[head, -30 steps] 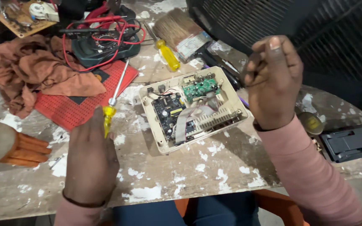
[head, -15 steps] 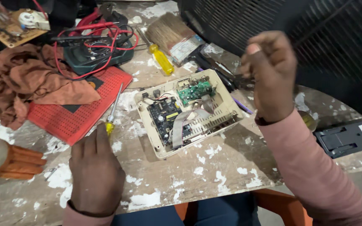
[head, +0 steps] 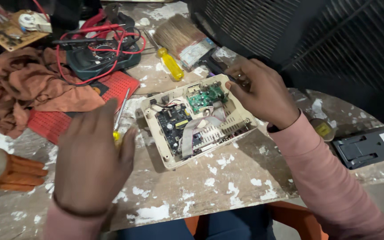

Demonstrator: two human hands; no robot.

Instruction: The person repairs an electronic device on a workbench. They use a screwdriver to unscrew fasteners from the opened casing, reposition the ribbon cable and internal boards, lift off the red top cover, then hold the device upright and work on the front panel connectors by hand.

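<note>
Cream casing point(head: 241, 122) under curled right hand point(head: 263, 91) — left hand point(head: 90, 160) spread over screwdriver point(head: 120, 118).

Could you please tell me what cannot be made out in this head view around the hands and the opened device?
- Yellow handle of the slim screwdriver: mostly hidden by the left hand.
- What the right hand pinches by the open beige plastic casing: covered by its fingers.
- Small parts on the green circuit board: too small.
- Orange ribbed object: cut off by the left edge.
</note>
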